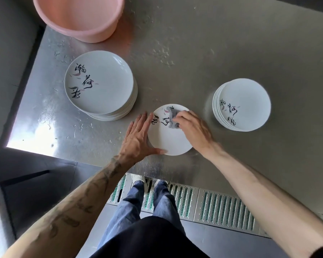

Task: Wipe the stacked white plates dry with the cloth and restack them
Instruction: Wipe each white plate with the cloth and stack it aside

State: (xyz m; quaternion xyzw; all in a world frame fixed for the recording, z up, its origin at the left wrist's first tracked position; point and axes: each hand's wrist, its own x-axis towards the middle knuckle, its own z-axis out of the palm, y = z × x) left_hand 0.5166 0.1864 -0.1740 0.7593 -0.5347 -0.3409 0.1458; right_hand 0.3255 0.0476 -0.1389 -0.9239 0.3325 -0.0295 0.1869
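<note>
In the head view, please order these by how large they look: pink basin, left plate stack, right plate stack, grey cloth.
1. pink basin, widest, though cut off at the top
2. left plate stack
3. right plate stack; real plate sizes may match
4. grey cloth

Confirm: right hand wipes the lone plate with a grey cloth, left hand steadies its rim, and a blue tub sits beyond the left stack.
One error: the head view shows the tub pink, not blue. The right hand wipes the lone plate with the grey cloth; the left hand steadies its rim.
</note>
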